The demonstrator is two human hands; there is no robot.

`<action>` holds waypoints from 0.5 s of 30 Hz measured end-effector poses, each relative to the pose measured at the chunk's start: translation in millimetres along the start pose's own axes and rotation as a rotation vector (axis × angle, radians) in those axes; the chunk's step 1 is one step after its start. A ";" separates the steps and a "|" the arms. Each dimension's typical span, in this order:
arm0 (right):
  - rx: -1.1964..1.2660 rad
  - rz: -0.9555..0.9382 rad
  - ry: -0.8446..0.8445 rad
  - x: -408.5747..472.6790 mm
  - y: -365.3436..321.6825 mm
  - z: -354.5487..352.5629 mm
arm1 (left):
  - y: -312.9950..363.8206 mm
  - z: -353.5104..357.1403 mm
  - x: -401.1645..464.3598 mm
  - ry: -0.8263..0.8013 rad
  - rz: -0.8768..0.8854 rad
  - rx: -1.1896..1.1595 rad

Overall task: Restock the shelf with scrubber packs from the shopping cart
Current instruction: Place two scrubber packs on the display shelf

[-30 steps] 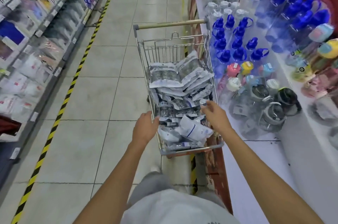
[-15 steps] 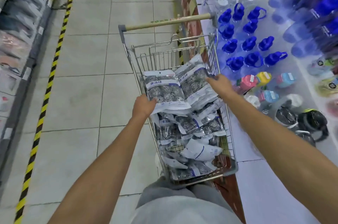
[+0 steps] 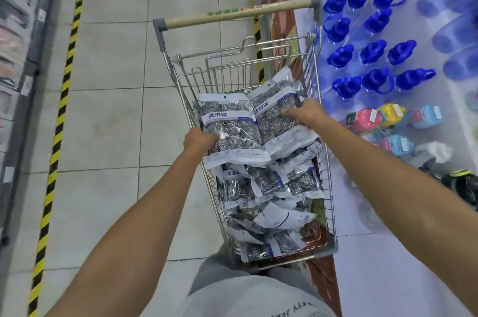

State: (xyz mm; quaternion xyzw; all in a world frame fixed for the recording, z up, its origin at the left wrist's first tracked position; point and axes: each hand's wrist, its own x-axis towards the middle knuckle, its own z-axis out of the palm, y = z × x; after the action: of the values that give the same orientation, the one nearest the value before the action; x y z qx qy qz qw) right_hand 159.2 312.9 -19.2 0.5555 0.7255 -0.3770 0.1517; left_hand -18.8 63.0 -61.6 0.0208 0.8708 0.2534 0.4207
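Pickup step: the person is gathering scrubber packs out of the shopping cart (image 3: pixel 324 135); nothing has gone to a shelf yet, judging by how full the basket is.

Left hand (image 3: pixel 198 138) sits at the left edge of the top left pack (image 3: pixel 230 127), fingers curled onto it, gripping its lower left side. Right hand (image 3: pixel 304 113) lies on the top right pack (image 3: pixel 278 115), which overlaps the left one; fingers reach forward over its face and look spread, but whether the thumb is hooked under the edge can't be told. Both arms stretch forward and down over the near end of the cart, forearms roughly parallel.

More packs (image 3: pixel 271 187) are heaped loose below, filling the basket.

Next move probably: lift both top packs clear together, then turn to the target shelf. Packs are slick, floppy film, so they may slide or fold if held by one edge.

Blue-lidded bottles (image 3: pixel 372 52) stand on the display just right of the cart.
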 end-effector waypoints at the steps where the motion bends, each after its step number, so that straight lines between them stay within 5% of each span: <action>1: -0.020 0.008 -0.001 1.0 -2.4 0.2 | 2.3 0.7 2.6 0.003 0.003 -0.038; 15: 0.230 -0.052 -0.041 -7.1 4.8 13.8 | 19.7 0.8 -2.5 -0.264 -0.013 -0.514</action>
State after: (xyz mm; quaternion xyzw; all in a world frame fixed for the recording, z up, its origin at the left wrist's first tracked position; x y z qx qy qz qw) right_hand 163.3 298.6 -25.8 0.5422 0.6884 -0.4730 0.0918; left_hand -20.1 79.8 -51.2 -0.0592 0.7159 0.4583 0.5234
